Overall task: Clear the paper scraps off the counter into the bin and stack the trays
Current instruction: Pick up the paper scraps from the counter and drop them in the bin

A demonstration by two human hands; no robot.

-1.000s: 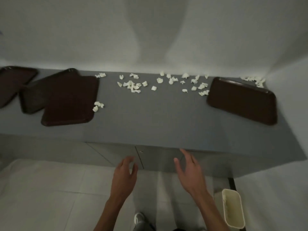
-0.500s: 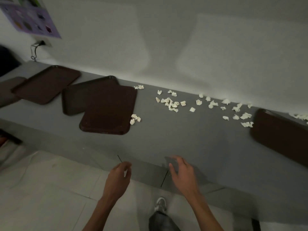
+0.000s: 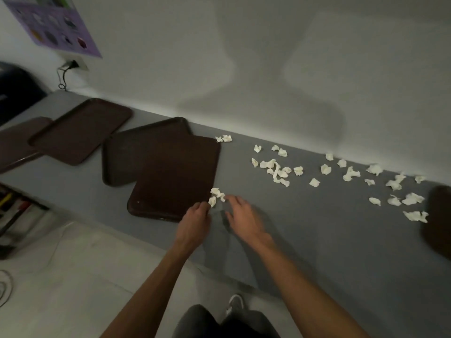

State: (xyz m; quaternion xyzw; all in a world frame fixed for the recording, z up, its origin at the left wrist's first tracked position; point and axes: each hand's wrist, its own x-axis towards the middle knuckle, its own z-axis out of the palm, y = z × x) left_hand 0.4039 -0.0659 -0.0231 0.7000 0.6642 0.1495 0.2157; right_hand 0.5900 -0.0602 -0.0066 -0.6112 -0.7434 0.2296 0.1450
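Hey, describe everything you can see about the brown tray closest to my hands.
Dark brown, rectangular with rounded corners and a low raised rim, plastic-looking, finely textured. The tray lies flat on the grey counter near its front edge, turned at an angle, its far left corner resting over a second tray. A few paper scraps sit against its right edge. The left hand hangs over its near right corner; contact can't be told.

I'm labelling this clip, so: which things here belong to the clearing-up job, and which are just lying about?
Job: paper scraps, brown trays, counter, left hand and right hand at the nearest scraps.
Lying about: purple poster, plug and cable, low rack.
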